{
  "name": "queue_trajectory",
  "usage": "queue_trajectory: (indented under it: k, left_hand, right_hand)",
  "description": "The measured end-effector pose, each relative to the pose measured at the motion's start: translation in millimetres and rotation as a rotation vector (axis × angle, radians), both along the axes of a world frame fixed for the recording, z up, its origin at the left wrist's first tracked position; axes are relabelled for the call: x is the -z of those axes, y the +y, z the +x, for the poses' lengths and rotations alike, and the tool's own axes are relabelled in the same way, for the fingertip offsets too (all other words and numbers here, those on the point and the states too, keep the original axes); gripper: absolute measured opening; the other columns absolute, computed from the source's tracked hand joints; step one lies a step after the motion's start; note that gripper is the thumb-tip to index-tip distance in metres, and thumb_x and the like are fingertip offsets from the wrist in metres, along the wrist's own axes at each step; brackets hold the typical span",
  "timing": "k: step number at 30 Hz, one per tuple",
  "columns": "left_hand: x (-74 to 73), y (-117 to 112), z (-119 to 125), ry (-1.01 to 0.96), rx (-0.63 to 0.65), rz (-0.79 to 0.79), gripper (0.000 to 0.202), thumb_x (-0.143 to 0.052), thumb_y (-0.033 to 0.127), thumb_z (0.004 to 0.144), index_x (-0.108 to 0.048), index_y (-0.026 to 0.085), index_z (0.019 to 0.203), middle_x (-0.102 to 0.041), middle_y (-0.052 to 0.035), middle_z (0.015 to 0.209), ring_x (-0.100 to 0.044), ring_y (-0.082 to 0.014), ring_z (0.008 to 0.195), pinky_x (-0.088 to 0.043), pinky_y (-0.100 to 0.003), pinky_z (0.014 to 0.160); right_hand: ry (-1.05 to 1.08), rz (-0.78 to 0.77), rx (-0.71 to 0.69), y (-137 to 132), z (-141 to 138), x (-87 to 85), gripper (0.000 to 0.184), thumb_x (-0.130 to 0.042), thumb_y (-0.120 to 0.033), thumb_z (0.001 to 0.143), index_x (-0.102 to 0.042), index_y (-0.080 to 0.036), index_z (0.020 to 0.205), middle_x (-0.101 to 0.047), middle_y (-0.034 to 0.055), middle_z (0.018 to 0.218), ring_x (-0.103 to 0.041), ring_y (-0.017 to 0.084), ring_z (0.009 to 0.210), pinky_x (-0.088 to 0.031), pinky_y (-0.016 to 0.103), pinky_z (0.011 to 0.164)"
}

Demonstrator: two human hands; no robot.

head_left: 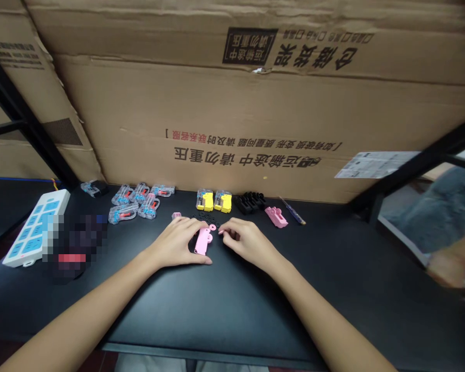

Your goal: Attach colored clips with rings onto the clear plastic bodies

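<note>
My left hand (179, 238) has its fingers and thumb around a pink plastic toy casing (202, 243), which stands on the black tabletop. A small pink ring (213, 227) lies just beyond the casing, between my two hands. My right hand (246, 241) is closed in a pinch to the right of it, fingertips close to the ring. Whatever the pinch holds is too small to make out. Several small black rings (206, 219) are scattered beyond my left fingers. A little pink piece (176, 215) shows behind my left knuckles.
Clear toy guns (126, 212), two yellow-and-clear pieces (222, 201), black parts (250, 202), another pink casing (276, 217) and a screwdriver (294, 213) line the back by a cardboard sheet (232, 108). A power strip (36, 227) lies left. Another person's arm (449, 263) appears right.
</note>
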State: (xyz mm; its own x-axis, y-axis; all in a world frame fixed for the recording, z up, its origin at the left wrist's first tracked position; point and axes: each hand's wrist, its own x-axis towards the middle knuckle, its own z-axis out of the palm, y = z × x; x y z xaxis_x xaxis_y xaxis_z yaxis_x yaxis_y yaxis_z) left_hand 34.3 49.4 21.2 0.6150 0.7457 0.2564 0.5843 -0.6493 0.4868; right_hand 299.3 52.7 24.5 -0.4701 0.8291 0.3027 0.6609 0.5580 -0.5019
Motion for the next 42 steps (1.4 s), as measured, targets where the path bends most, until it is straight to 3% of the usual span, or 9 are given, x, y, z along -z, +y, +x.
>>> queue_trajectory:
  k: [5, 10, 15, 20, 24, 28, 32, 36, 42]
  left_hand:
    - [2.0, 0.0, 1.1, -0.01, -0.007, 0.018, 0.076, -0.093, 0.063, 0.077, -0.065, 0.026, 0.137, -0.073, -0.0098, 0.135, -0.068, -0.0339, 0.123, -0.045, -0.049, 0.112]
    - [5.0, 0.6, 1.4, 0.001, -0.018, 0.031, 0.077, -0.092, 0.066, 0.076, -0.066, 0.025, 0.136, -0.074, -0.0105, 0.134, -0.068, -0.035, 0.123, -0.044, -0.051, 0.114]
    - [7.4, 1.6, 2.0, 0.0, -0.021, 0.042, 0.081, -0.093, 0.068, 0.074, -0.066, 0.024, 0.137, -0.074, -0.0113, 0.136, -0.068, -0.0352, 0.124, -0.044, -0.05, 0.115]
    - [4.8, 0.7, 2.7, 0.003, -0.031, 0.038, 0.08, -0.093, 0.067, 0.074, -0.068, 0.023, 0.136, -0.075, -0.0109, 0.135, -0.069, -0.0344, 0.123, -0.046, -0.049, 0.113]
    - [2.4, 0.6, 2.8, 0.009, -0.049, 0.033, 0.079, -0.094, 0.065, 0.072, -0.07, 0.023, 0.134, -0.076, -0.0106, 0.133, -0.069, -0.0346, 0.121, -0.047, -0.049, 0.112]
    - [1.7, 0.6, 2.9, 0.001, -0.053, 0.034, 0.078, -0.096, 0.062, 0.071, -0.07, 0.023, 0.133, -0.077, -0.01, 0.13, -0.069, -0.0346, 0.119, -0.047, -0.049, 0.112]
    - [1.4, 0.5, 3.2, 0.01, -0.047, 0.054, 0.081, -0.095, 0.064, 0.071, -0.07, 0.021, 0.135, -0.077, -0.0106, 0.126, -0.069, -0.0346, 0.117, -0.045, -0.051, 0.112]
    - [1.8, 1.3, 2.9, 0.022, -0.041, 0.069, 0.082, -0.094, 0.066, 0.071, -0.07, 0.021, 0.136, -0.077, -0.0116, 0.128, -0.069, -0.0353, 0.117, -0.045, -0.052, 0.112]
    - [2.2, 2.0, 2.3, 0.023, -0.02, 0.092, 0.079, -0.092, 0.068, 0.072, -0.071, 0.022, 0.133, -0.077, -0.0121, 0.128, -0.07, -0.035, 0.117, -0.045, -0.051, 0.11]
  right_hand:
    - [0.261, -0.136, -0.028, -3.4, -12.7, 3.3, 0.019, -0.065, -0.016, 0.087, -0.082, -0.023, 0.091, -0.081, 0.0023, 0.084, -0.071, 0.019, 0.069, -0.055, 0.031, 0.068]
    - [0.345, -0.048, 0.049, -7.7, -26.0, 11.1, 0.017, -0.065, -0.021, 0.095, -0.082, -0.024, 0.095, -0.083, 0.0051, 0.092, -0.075, 0.02, 0.073, -0.058, 0.032, 0.07]
    - [0.173, 0.105, -0.065, -10.4, -25.6, 17.7, 0.016, -0.063, -0.025, 0.105, -0.078, -0.023, 0.109, -0.079, 0.0063, 0.09, -0.073, 0.02, 0.075, -0.059, 0.032, 0.072]
    - [-0.047, 0.344, -0.154, -13.0, -19.0, 19.6, 0.021, -0.054, -0.019, 0.11, -0.075, -0.019, 0.114, -0.08, 0.0104, 0.097, -0.077, 0.023, 0.083, -0.062, 0.034, 0.074]
    - [-0.084, 0.367, -0.176, -15.9, -16.8, 17.2, 0.025, -0.056, -0.015, 0.107, -0.075, -0.019, 0.122, -0.083, 0.0125, 0.107, -0.08, 0.027, 0.093, -0.066, 0.039, 0.081]
    - [0.113, 0.203, -0.186, -16.6, -21.6, 13.6, 0.021, -0.062, -0.021, 0.107, -0.08, -0.022, 0.117, -0.084, 0.0112, 0.111, -0.082, 0.027, 0.095, -0.066, 0.04, 0.087]
    - [0.381, -0.122, -0.053, -10.0, -27.9, 16.2, 0.016, -0.072, -0.034, 0.103, -0.085, -0.025, 0.099, -0.085, 0.0058, 0.098, -0.081, 0.025, 0.086, -0.064, 0.038, 0.082]
    - [0.613, -0.454, -0.014, -2.7, -30.4, 22.7, 0.029, -0.084, -0.049, 0.09, -0.083, -0.022, 0.102, -0.084, 0.0066, 0.098, -0.078, 0.024, 0.081, -0.065, 0.038, 0.077]
    - [0.692, -0.597, -0.053, -1.5, -30.1, 21.1, 0.036, -0.09, -0.052, 0.084, -0.079, -0.02, 0.097, -0.079, 0.0048, 0.09, -0.072, 0.019, 0.076, -0.062, 0.037, 0.076]
